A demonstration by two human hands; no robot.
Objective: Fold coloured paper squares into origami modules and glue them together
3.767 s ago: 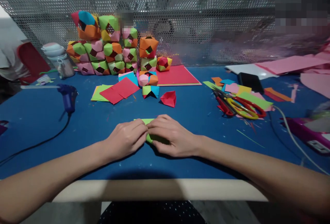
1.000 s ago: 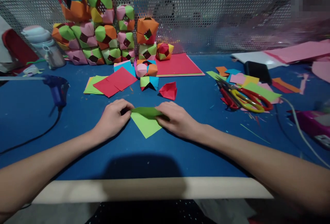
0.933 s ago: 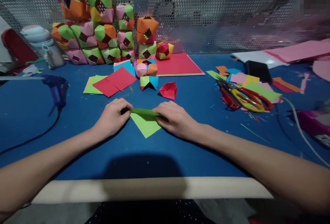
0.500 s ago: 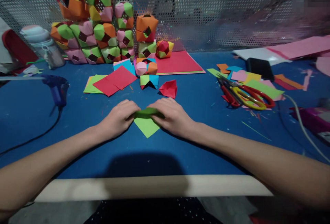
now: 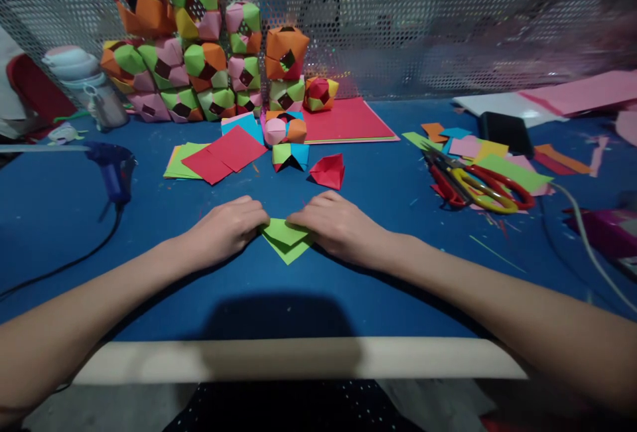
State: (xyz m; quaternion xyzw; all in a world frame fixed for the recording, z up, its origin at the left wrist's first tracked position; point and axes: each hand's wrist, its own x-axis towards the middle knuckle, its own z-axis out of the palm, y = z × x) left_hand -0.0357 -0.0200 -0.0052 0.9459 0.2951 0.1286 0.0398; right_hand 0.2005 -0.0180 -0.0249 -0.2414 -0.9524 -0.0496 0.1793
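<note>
1. The folded green paper lies flat on the blue table, between the fingertips of both hands. It shows as a downward-pointing triangle with a smaller flap folded over its upper part.
2. The left hand is palm down with its fingers curled close together. Their tips bear on the paper's left corner and hold it against the table; the thumb is hidden.
3. The right hand mirrors it: its fingers are bent and pressed on the paper's right corner, the thumb tucked out of sight.
4. Just beyond the right fingertips sits a red folded piece. Beside that, beyond the gap between the hands, is a green-and-blue folded piece, with a pink-and-orange paper ball farther on.
5. Beyond the left fingertips lie red paper squares overlapping green sheets.
6. Far past the fingers, stacked paper cubes stand against a perforated metal screen, beside a flat red paper stack.
7. Well out from the right fingers, red and yellow scissors rest on coloured scraps.
8. Well out from the left fingers lies a blue glue gun.
</note>
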